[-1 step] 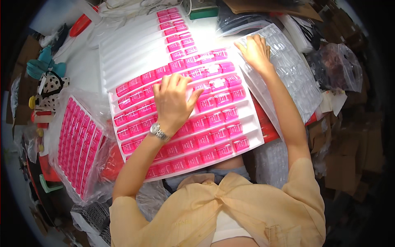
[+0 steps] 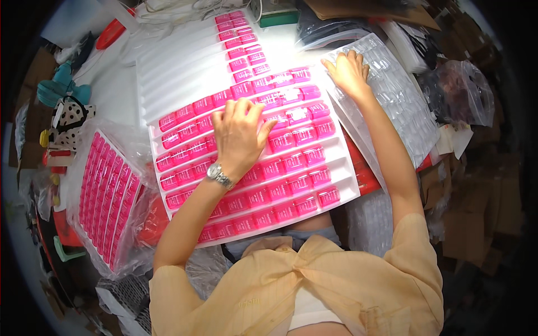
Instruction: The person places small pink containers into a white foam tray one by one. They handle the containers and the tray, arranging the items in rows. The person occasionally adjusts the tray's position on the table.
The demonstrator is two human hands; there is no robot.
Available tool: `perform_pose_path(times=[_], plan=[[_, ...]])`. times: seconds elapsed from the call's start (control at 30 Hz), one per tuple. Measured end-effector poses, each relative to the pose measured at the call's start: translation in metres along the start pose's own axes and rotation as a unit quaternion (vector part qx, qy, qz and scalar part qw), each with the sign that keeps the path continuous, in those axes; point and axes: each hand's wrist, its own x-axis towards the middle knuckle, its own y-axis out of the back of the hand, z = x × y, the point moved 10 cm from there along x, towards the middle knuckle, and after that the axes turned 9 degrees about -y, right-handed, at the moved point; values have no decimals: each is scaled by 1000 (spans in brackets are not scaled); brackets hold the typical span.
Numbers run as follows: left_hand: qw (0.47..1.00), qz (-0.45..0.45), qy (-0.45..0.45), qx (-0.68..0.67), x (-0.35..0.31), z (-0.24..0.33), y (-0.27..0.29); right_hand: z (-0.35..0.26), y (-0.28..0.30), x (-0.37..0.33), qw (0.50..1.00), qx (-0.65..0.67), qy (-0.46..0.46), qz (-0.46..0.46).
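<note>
Left hand (image 2: 240,134) over pink pieces (image 2: 294,162) in white tray (image 2: 343,175), tabletop's (image 2: 112,92) near edge; rows run left-right, right ends angled away; left fingers part-spread, grip unclear; right hand (image 2: 349,74) on clear plastic pieces (image 2: 400,101), tabletop's right edge, fingers bent, grip unclear; tabletop white, brightly lit; cardboard boxes (image 2: 471,215) far right, dim.

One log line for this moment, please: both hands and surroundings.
Left hand: over glossy pink rectangular pieces in white ridged plastic tray | Right hand: on clear moulded plastic sheet | Far left: clear plastic bag
</note>
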Motion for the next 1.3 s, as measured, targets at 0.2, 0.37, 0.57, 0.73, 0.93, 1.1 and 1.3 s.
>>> perform_pose_path(times=[0.2,0.37,0.57,0.73,0.93,1.1,1.3], plan=[[999,-7,-41,-29,2,6,4,-20,-4,0,998,9,46,46],[999,2,-48,-5,4,7,-2,-26,-6,3,993,22,74,89],[999,23,-41,12,-21,-18,33,4,16,-3,876,481,38,-9],[995,30,-39,-91,-32,-32,36,-74,45,-110,659,662,48,-354],[864,43,77,-496,-46,-25,20,-127,52,-169,645,632,106,-416],[934,12,29,-356,-41,-18,30,-124,47,-165,655,596,127,-446],[920,31,21,-391,-37,-20,32,-108,56,-154,652,618,97,-429]])
